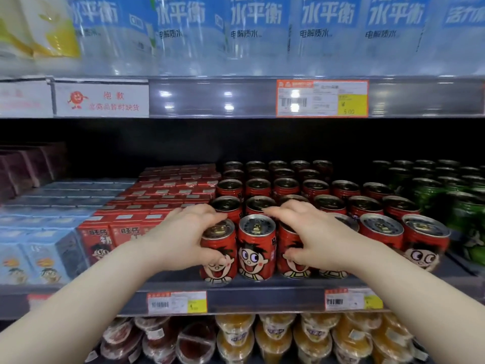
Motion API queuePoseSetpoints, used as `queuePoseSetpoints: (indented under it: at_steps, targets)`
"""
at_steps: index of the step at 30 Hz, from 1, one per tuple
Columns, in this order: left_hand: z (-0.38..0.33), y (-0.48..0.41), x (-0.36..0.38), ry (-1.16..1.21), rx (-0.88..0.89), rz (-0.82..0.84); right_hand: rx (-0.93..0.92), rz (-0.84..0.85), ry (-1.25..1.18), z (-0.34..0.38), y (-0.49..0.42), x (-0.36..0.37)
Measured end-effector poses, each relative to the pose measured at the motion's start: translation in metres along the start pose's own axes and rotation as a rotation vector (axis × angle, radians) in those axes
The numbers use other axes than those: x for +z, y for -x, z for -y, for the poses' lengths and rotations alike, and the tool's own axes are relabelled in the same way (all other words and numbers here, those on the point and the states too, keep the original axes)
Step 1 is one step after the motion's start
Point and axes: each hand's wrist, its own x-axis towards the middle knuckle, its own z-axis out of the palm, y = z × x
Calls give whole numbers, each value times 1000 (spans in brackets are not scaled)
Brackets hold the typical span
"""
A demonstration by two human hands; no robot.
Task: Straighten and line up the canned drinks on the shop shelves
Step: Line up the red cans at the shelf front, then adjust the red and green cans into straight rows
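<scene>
Several rows of red cans with a cartoon face stand on the middle shelf (262, 298). My left hand (183, 235) grips the front-left can (219, 253), fingers over its top and thumb on its front; that can leans slightly. My right hand (312, 237) grips the third front can (290, 254), fingers over its lid, thumb on its side. Between them the middle front can (256, 248) stands upright, untouched. More front cans (380, 232) sit to the right, one partly hidden behind my right hand.
Red drink cartons (105, 237) stand just left of the cans, blue cartons (34, 256) further left. Green cans (467, 214) fill the right end. Large water bottles (262, 35) stand above, fruit cups (275, 337) below. Price tags (177, 302) hang on the shelf edge.
</scene>
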Motion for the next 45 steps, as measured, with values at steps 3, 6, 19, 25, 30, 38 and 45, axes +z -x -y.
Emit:
queuePoseSetpoints:
  at_steps: [3,6,19,25,30,38,45]
  targets:
    - [4,-1,4,-97,37,-52,7,-44,81,16,-8,2]
    - [7,0,6,-13,50,-9,-15,-99,88,34,-17,10]
    - [-1,-2,11,29,84,-53,53,-121,56,33,6,16]
    - [-60,-25,10,125,279,-169,349,-241,-38,-32,49,-23]
    - [-120,-54,15,22,386,-122,577,-50,93,-78,87,-28]
    - [-156,-73,41,-22,313,-180,495,-112,109,-102,104,-3]
    - [-152,-77,53,-50,232,-277,435,-149,50,-108,101,-2]
